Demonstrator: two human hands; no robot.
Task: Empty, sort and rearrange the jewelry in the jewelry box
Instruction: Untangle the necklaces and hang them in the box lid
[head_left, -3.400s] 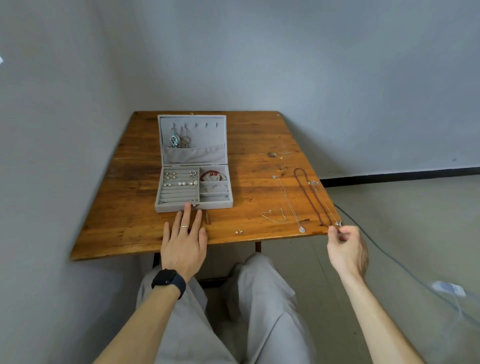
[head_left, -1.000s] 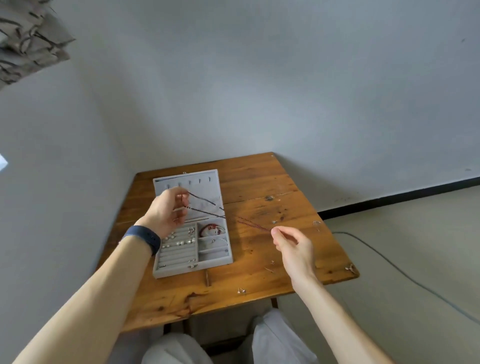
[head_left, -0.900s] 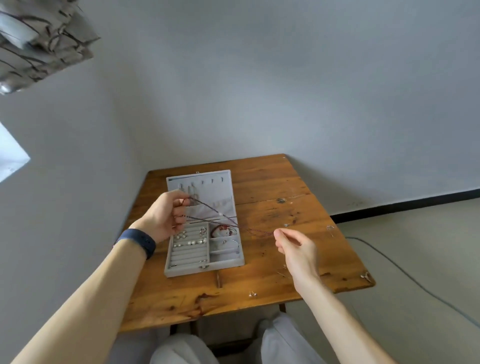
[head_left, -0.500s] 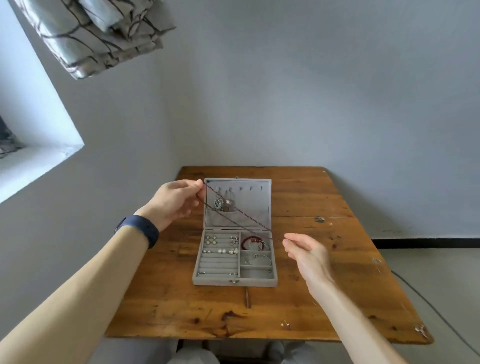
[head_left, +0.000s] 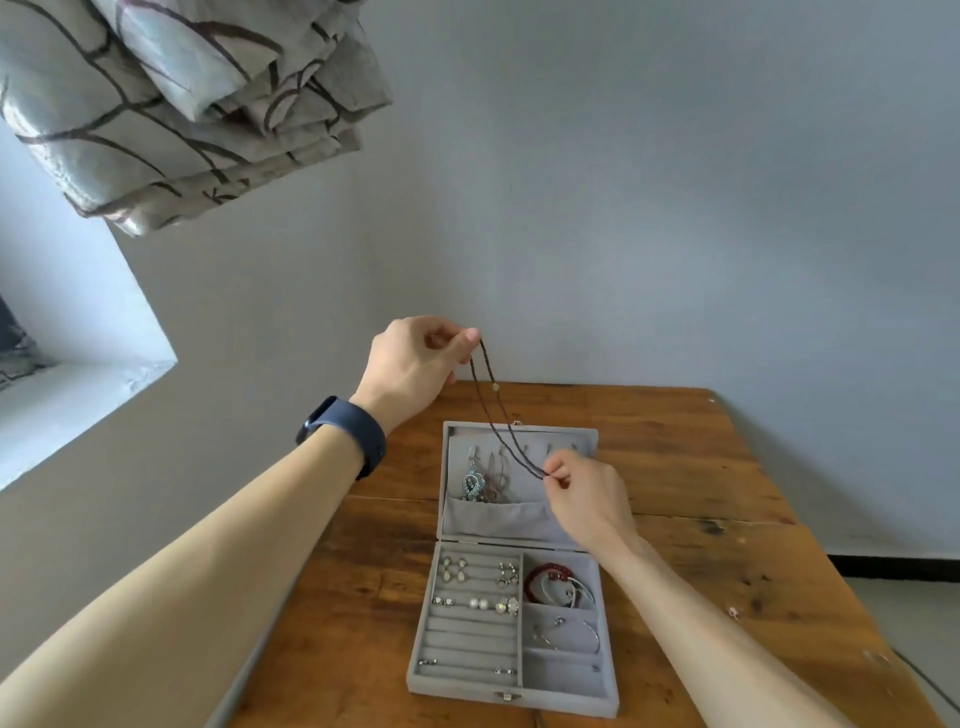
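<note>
**Necklace stretched over the open lid, ready for a hook**

The left hand is raised above the far edge of the counter, thumb and fingers pinching one end of the dark beaded necklace. The right hand sits lower, in front of the lid, and pinches the other end between fingertips. Between them the doubled strand slopes down in the air across the lid, touching nothing else that I can see.

Holding it by both ends likely keeps the strand taut and untangled, and lets the loop be steered onto one of the hooks along the lid's top. One hook carries a blue pendant, its tail tucked into the pouch, so hanging pieces seem to belong there.

The box lies open near the counter's front. Its left rolls hold studs; a right compartment holds a red bracelet. Sorting looks well along. The next move calls for slack at the right end and care not to snag the pendant.
</note>
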